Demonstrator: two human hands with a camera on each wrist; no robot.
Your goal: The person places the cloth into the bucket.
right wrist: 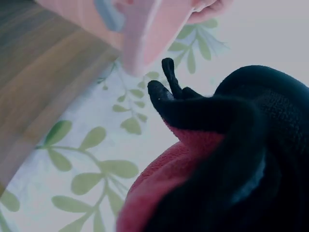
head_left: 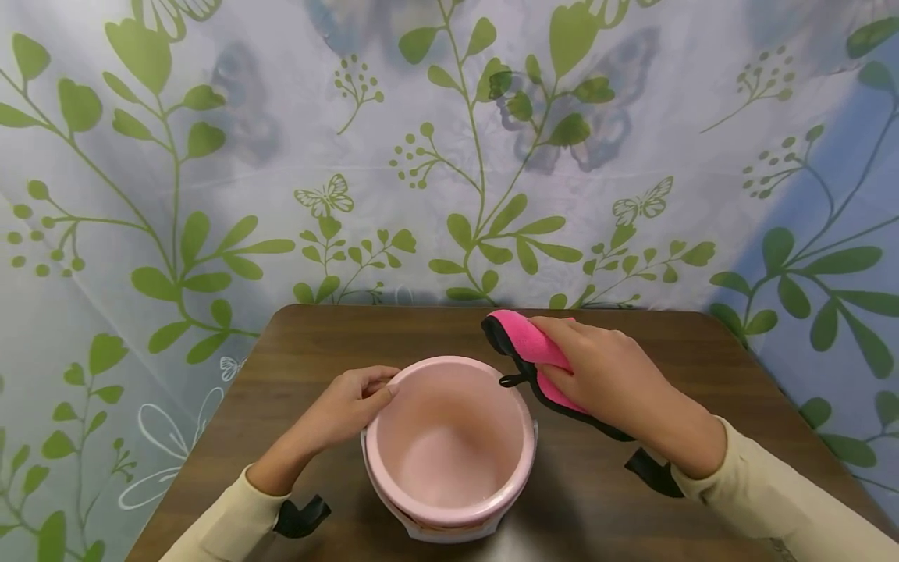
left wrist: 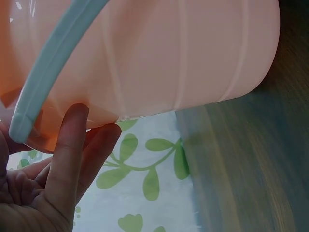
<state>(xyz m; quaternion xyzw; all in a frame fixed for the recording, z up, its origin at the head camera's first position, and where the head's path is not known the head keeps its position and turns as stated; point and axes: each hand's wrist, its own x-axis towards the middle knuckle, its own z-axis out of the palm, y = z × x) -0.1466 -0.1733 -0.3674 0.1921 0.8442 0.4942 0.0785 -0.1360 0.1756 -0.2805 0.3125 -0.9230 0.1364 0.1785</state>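
Observation:
A pink plastic bucket [head_left: 449, 517] stands upright on the table, its inside showing bare pink walls and floor. My left hand [head_left: 342, 412] grips its rim at the upper left, the thumb over the edge and the fingers along the outer wall. In the left wrist view, a pale blue-grey handle [left wrist: 60, 55] hangs against the ribbed side, near the fingertips. Right of the bucket, my right hand [head_left: 618, 378] holds a folded, fuzzy pink cloth [head_left: 523, 337] with black edging, raised above the table. A small black loop [right wrist: 170, 76] sticks out from the cloth towards the bucket.
The brown wood-grain table [head_left: 337, 336] has rounded far corners. Behind it hangs a pale curtain [head_left: 393, 257] printed with green leaves and butterflies. A black strap [head_left: 302, 517] shows by the left wrist, and another black strap [head_left: 653, 472] by the right.

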